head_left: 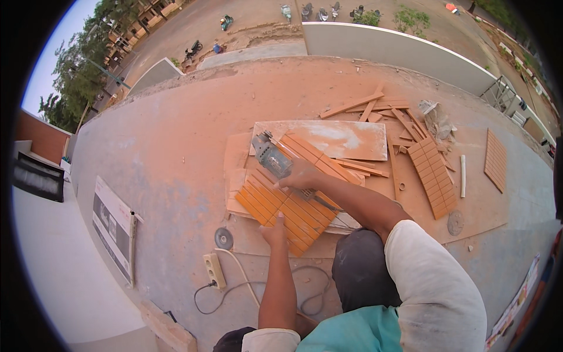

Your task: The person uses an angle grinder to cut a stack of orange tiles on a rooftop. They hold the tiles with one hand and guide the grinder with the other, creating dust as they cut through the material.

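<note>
My right hand (300, 175) is wrapped round the grey body of an angle grinder (273, 158), which is held over an orange grooved tile (311, 223). My left hand (274, 233) grips the near left edge of that tile, its thumb on top and its other fingers mostly hidden. The tile lies tilted across more orange grooved pieces (322, 157) and a dusty pale board (346, 136). The grinder's power cord trails away behind my right hand.
Cut orange strips (366, 104) and a curved grooved panel (432, 176) lie to the right. Loose discs (223, 238) (455, 223) rest on the ground. A power strip (214, 271) with its cable sits near my left forearm. A low wall (399, 50) bounds the far side.
</note>
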A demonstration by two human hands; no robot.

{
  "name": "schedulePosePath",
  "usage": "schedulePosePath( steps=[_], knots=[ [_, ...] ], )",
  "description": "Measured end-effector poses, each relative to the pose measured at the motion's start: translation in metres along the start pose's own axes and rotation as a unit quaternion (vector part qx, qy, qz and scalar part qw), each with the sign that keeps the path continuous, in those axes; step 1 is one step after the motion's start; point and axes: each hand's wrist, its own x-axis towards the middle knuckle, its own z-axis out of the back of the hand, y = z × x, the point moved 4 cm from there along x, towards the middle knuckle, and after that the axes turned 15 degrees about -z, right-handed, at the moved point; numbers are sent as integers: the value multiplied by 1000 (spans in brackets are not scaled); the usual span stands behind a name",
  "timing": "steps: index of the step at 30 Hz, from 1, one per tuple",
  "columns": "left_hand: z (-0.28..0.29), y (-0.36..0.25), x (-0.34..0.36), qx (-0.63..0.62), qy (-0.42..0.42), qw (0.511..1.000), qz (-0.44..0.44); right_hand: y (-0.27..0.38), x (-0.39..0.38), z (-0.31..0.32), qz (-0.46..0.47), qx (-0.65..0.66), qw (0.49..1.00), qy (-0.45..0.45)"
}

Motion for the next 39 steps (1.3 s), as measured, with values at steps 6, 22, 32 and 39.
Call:
schedulePosePath(
  steps=[6, 22, 32, 39],
  knots=[
    [-1, -5, -1, -4, 4, 1000, 3, 4, -1, 4, -10, -9, 999, -34],
    [0, 0, -2, -15, 4, 1000, -15, 13, -4, 8, -16, -26, 1000, 8],
    [-2, 0, -2, 13, -9, 1000, -15, 2, 21, -2, 11, -46, 999, -1],
    [-2, 5, 3, -15, 28, 999, -21, 6, -5, 4, -8, -42, 999, -11]
  ],
)
